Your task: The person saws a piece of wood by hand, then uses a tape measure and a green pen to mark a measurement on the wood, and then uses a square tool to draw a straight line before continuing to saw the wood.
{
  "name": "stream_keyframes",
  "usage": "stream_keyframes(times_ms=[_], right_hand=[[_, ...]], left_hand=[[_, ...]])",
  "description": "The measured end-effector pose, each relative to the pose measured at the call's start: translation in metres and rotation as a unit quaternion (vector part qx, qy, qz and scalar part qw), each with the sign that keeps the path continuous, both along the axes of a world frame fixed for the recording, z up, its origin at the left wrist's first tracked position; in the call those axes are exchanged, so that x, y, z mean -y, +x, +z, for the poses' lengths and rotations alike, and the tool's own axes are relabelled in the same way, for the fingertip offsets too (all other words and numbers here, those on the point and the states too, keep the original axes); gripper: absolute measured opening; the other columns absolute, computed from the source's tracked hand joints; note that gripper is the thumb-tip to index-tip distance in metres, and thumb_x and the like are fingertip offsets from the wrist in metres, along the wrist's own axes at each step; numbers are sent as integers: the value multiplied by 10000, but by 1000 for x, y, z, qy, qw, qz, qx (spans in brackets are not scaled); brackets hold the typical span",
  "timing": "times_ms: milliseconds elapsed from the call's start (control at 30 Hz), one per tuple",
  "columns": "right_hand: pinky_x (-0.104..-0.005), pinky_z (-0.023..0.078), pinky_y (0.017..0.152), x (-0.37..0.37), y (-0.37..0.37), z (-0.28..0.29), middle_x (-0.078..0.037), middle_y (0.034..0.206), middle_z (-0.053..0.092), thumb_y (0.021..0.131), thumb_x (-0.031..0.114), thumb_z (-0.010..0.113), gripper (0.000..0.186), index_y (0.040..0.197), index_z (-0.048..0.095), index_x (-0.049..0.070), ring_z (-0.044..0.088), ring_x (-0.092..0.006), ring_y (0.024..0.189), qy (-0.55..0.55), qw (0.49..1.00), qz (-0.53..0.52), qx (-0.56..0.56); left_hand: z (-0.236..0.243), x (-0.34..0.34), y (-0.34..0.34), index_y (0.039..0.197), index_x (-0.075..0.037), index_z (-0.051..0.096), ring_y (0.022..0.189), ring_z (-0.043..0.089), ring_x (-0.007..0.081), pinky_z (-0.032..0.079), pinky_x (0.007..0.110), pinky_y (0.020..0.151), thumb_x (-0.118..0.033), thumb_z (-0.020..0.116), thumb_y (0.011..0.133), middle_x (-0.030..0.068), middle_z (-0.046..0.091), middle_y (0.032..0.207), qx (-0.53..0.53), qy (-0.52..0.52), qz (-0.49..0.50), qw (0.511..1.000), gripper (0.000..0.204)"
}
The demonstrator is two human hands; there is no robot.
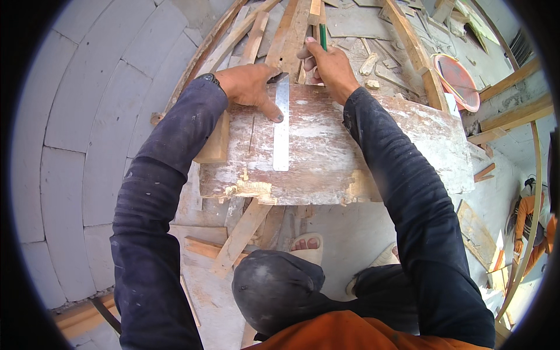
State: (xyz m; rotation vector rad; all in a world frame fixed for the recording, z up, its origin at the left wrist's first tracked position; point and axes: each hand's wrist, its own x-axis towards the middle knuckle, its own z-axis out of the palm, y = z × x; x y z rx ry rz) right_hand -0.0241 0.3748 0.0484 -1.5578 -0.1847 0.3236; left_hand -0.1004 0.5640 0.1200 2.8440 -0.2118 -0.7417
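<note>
A worn reddish plywood board (373,151) with white smears lies across a wooden stand in front of me. A steel square (282,131) rests on it, its blade running toward me. My left hand (251,84) presses down on the square's far end, index finger stretched along the blade. My right hand (329,64) is at the board's far edge, closed around a green pencil (322,35) held upright with its tip near the top of the square. Both dark-sleeved forearms reach over the board.
A wall of white blocks (87,116) rises on the left. Timber offcuts and planks (256,35) litter the ground beyond the board. An orange bucket (458,81) sits at upper right. My sandalled feet (309,245) stand below. Another person in orange (528,219) is at far right.
</note>
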Motion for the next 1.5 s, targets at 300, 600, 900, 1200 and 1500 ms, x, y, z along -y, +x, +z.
stream_keyframes(times_ms=[300,600,900,1200,1500], right_hand=[[-354,528,616,12,-22,10,-88,696,702,959,390,664,424,877,764,-14,652,-184,596,-97,993,-24,65],[-340,582,679,5,-48,10,-110,738,761,937,326,680,351,909,776,-11,737,-202,669,-140,987,-12,80],[-448,579,770,1,-42,-3,-198,711,733,908,364,670,414,842,775,-32,744,-375,745,-196,963,-19,186],[-301,561,632,11,-56,5,-78,747,756,989,321,651,359,932,775,-11,710,-144,656,-281,935,35,211],[-438,562,703,32,-108,19,-193,711,715,912,288,692,305,904,779,-3,714,-356,686,-202,956,73,201]], left_hand=[[5,7,0,1481,78,479,1223,646,416,513,411,1050,-439,974,586,315,636,1329,-17,4,16,1000,1146],[13,13,-1,1535,80,408,1281,615,427,498,401,1092,-408,986,558,326,596,1397,-43,9,35,998,1236],[9,10,-1,1547,56,404,1268,623,418,498,403,1089,-410,964,591,304,615,1383,-31,17,23,999,1202],[6,11,1,1546,37,419,1275,620,411,501,415,1081,-437,960,575,292,605,1405,-34,31,23,999,1208],[0,9,2,1544,34,425,1290,611,420,494,425,1088,-486,954,559,301,595,1417,-19,58,25,998,1233]])
